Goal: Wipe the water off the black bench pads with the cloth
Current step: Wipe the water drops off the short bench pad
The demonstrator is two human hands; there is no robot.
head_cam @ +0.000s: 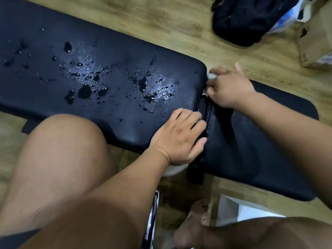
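Observation:
Two black bench pads lie end to end across the floor. The long pad (pixel 111 51) on the left carries several water drops and puddles (pixel 84 91) over its middle. The shorter pad (pixel 251 144) on the right looks dry. My right hand (pixel 228 87) is at the gap between the pads, near the far edge, its fingers curled round a small white cloth (pixel 210 76) that is mostly hidden under it. My left hand (pixel 179 135) grips the near end of the long pad at the same gap, fingers curled over its edge.
My bare knees and a foot (pixel 194 225) fill the lower part of the view, beside a chrome bench leg (pixel 152 218). A black backpack (pixel 251 18) and a cardboard box (pixel 316 42) sit on the wooden floor at the far right. White paper (pixel 239 211) lies near my foot.

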